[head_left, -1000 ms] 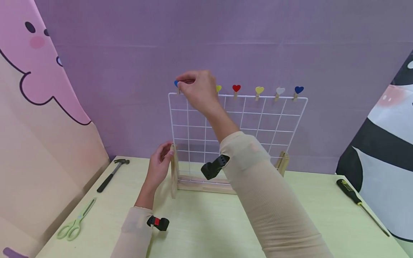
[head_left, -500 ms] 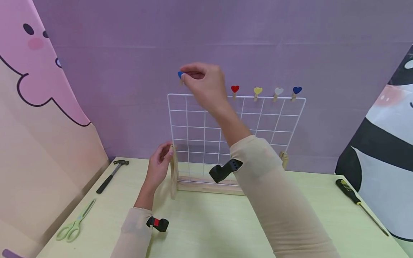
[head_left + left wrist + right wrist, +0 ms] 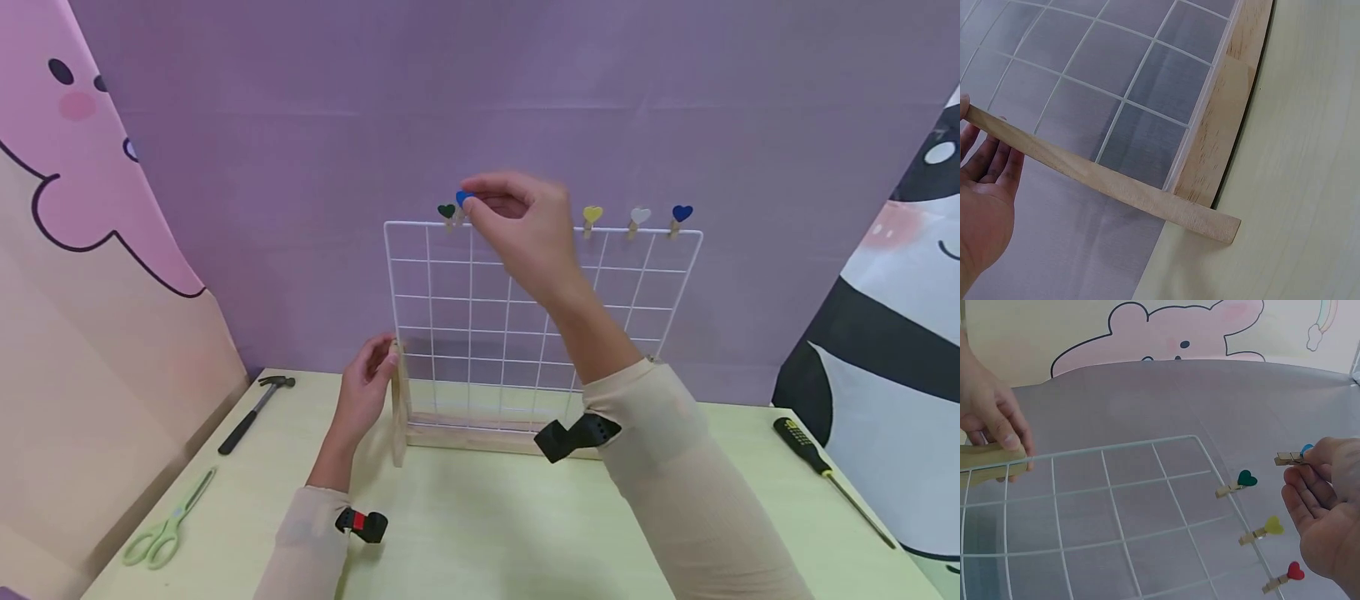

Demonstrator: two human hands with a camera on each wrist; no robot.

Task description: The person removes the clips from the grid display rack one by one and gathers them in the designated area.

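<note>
My right hand (image 3: pixel 528 229) pinches a small wooden clothespin with a blue heart (image 3: pixel 464 197) between thumb and fingertips. In the right wrist view this clothespin (image 3: pixel 1289 459) is apart from the white wire grid (image 3: pixel 1112 487). Along the grid's top edge sit clothespins with a green heart (image 3: pixel 1244 480), a yellow heart (image 3: pixel 1269 529) and a red heart (image 3: pixel 1291 575); the last two are hidden behind my right hand in the head view. My left hand (image 3: pixel 363 387) holds the upright (image 3: pixel 1104 180) of the grid's wooden stand, thumb on one side, fingers on the other.
Farther right on the top edge are another yellow heart clothespin (image 3: pixel 592 217), a white one (image 3: pixel 640 217) and a dark blue one (image 3: pixel 682 215). A hammer (image 3: pixel 257 414) and green scissors (image 3: pixel 171 525) lie on the left, a screwdriver (image 3: pixel 813 457) on the right.
My right hand has lifted the blue heart clothespin off the grid's top left corner and carried it right, beside the green one. My left hand has stayed on the upright.
</note>
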